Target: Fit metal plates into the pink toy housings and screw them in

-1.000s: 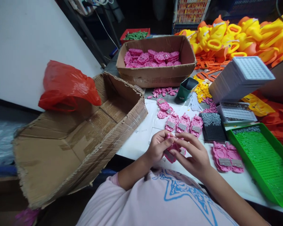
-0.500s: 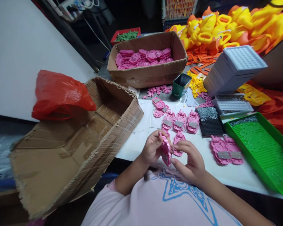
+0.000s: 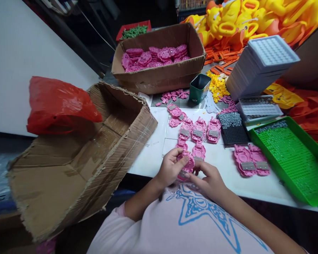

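My left hand (image 3: pixel 171 167) grips a pink plastic casing (image 3: pixel 186 162) by its left side, thumb on its face. At the casing's lower right, my right hand (image 3: pixel 207 178) has thumb and forefinger closed on the edge, by a grey plate. Just beyond my fingers lie more pink casings (image 3: pixel 199 151), partly covered by the hands. A row of pink casings with grey metal plates (image 3: pixel 213 129) lies farther up the white sheet. Two more casings (image 3: pixel 250 160) rest side by side to the right.
Left stands an open cardboard box (image 3: pixel 116 151) with a red plastic bag (image 3: pixel 60 106). Behind is a carton (image 3: pixel 159 79) of pink parts. A dark green cup (image 3: pixel 198 88), black tray (image 3: pixel 234 132), green tray (image 3: pixel 294 162) and stacked white trays (image 3: pixel 254 70) stand right.
The casing in my hands has turned from edge-on to face up towards me. My right fingers have closed in on its lower edge. The view has shifted slightly.
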A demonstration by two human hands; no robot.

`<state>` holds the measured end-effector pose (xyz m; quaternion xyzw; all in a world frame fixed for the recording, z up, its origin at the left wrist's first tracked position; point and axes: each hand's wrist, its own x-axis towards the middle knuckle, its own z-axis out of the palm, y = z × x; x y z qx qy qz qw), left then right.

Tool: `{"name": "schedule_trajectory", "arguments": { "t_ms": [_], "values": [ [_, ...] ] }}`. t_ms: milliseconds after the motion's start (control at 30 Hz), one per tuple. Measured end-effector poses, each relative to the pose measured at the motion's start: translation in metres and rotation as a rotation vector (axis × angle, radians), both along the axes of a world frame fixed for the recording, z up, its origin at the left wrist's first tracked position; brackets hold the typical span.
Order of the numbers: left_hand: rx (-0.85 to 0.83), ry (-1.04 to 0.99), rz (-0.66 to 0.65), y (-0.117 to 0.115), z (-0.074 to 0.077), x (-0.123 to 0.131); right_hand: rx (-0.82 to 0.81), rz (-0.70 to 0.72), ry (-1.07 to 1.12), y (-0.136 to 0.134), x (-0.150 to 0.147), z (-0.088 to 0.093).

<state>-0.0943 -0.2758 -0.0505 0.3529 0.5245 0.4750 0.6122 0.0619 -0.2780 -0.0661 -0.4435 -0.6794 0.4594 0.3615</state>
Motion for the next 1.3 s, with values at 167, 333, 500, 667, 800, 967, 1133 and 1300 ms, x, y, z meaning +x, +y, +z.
{"name": "schedule_trajectory", "arguments": {
  "t_ms": [167, 333, 500, 667, 800, 967, 1133, 1300],
  "values": [
    [0.221, 0.303, -0.059, 0.006, -0.001, -0.001, -0.425, -0.136, 0.132, 0.014, 0.02, -0.009],
    [0.305, 0.59, 0.06, 0.019, -0.019, -0.025, -0.558, -0.172, -0.046, 0.03, 0.051, -0.028],
    [0.313, 0.937, 0.014, 0.04, -0.04, -0.045, -0.502, -0.147, -0.13, 0.034, 0.055, -0.038],
    [0.362, 1.098, -0.052, 0.09, -0.043, -0.052, -0.402, -0.139, -0.202, 0.033, 0.042, -0.035],
    [0.371, 1.216, -0.06, 0.143, -0.045, -0.052, -0.318, -0.105, -0.268, 0.029, 0.034, -0.034],
    [0.31, 1.342, -0.063, 0.176, -0.05, -0.046, -0.175, -0.146, -0.389, 0.049, 0.051, -0.015],
    [0.243, 1.429, -0.052, 0.174, -0.053, -0.047, 0.126, -0.239, -0.897, 0.134, 0.085, 0.023],
    [0.25, 1.462, -0.052, 0.173, -0.055, -0.051, 0.063, -0.184, -1.163, 0.231, 0.092, 0.021]
  ]
}}
